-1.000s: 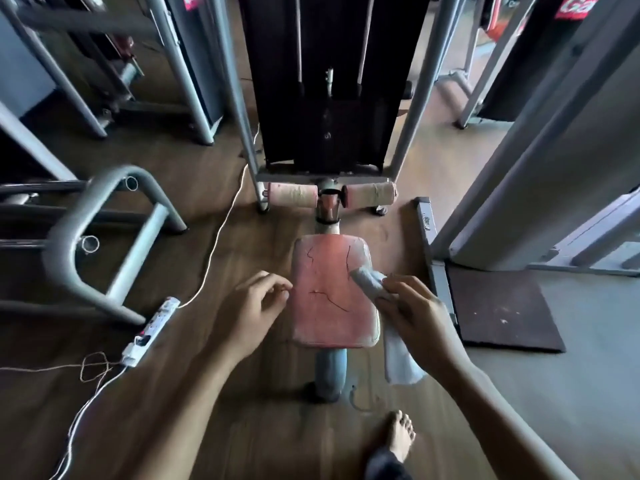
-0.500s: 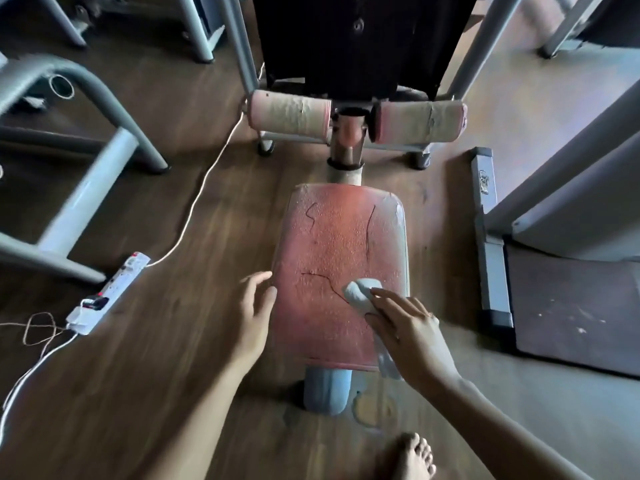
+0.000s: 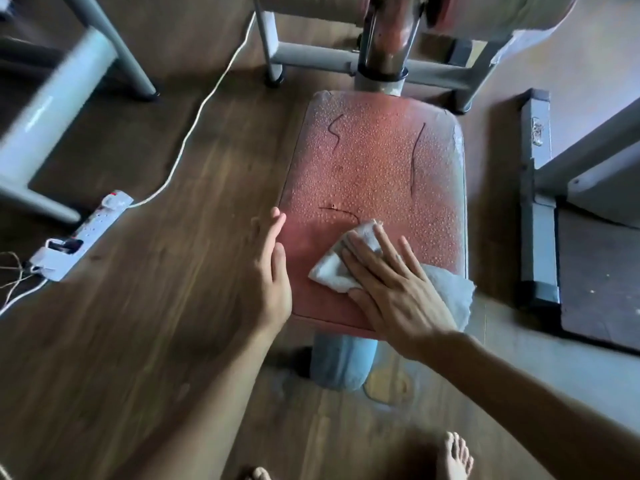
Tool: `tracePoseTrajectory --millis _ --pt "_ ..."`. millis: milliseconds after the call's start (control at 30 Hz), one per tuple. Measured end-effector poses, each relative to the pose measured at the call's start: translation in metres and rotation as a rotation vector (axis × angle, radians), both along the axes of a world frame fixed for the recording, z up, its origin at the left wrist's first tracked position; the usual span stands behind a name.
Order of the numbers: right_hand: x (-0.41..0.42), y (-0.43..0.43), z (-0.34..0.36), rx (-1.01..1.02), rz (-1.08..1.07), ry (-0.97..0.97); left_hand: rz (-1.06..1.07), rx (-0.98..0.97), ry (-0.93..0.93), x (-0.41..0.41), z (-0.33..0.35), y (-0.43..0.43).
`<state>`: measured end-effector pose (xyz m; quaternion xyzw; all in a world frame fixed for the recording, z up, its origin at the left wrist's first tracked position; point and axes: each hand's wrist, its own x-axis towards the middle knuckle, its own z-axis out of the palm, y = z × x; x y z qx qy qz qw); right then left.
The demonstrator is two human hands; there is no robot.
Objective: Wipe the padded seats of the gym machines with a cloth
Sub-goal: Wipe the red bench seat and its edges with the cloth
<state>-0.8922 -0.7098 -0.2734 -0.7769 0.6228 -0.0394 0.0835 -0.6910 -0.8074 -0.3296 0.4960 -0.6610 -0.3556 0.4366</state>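
With fingers (image 3: 386, 247) straight and slightly spread, presses the right hand (image 3: 398, 299) flat onto the white cloth (image 3: 332, 268), pinning it to the near half of the red padded seat (image 3: 374, 161). Lets the cloth's tail hang off the seat's near right corner. Lays the left hand (image 3: 273, 278), fingers straight and together, along the seat's left edge, probably touching it. Leaves the far half, beaded and marked with dark cracks, uncovered. Stands with a bare foot (image 3: 457, 455) on the wooden floor (image 3: 173, 323), a power strip (image 3: 83, 233) and white cable (image 3: 194, 133) lying off to the left.

Cracked, pebbled red seat (image 3: 377, 168), seemingly vinyl; soft white cloth (image 3: 332, 268); wood-grain floor (image 3: 156, 306).
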Motion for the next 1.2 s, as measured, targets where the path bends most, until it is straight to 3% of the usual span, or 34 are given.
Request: tracePoseTrajectory --millis 133,333,467,600,867,933,1033,1200 --pt "-0.008 -0.043 -0.007 -0.002 -0.027 0.000 0.011 -0.090 -0.082 0.003 0.003 0.000" --pt "0.009 -0.098 -0.013 -0.043 -0.164 -0.099 0.071 0.012 -0.058 -0.003 0.007 0.003" --pt "0.003 -0.061 -0.008 -0.038 0.010 -0.157 0.037 -0.054 -0.079 -0.003 0.009 0.002" --pt "-0.019 -0.034 -0.006 0.006 0.173 -0.092 0.026 -0.072 -0.093 0.000 0.009 0.003" --pt "-0.005 -0.101 -0.013 -0.030 -0.096 -0.133 0.067 0.061 -0.058 -0.004 0.017 0.005" --pt "-0.006 -0.089 -0.010 -0.039 -0.028 -0.191 0.066 0.067 -0.036 -0.003 0.015 0.002" --pt "-0.011 -0.051 -0.010 -0.025 0.248 -0.224 0.058 0.100 0.017 -0.005 0.012 0.001" --pt "-0.016 -0.026 -0.016 -0.079 0.496 -0.177 0.073 0.400 0.285 0.004 0.023 -0.014"
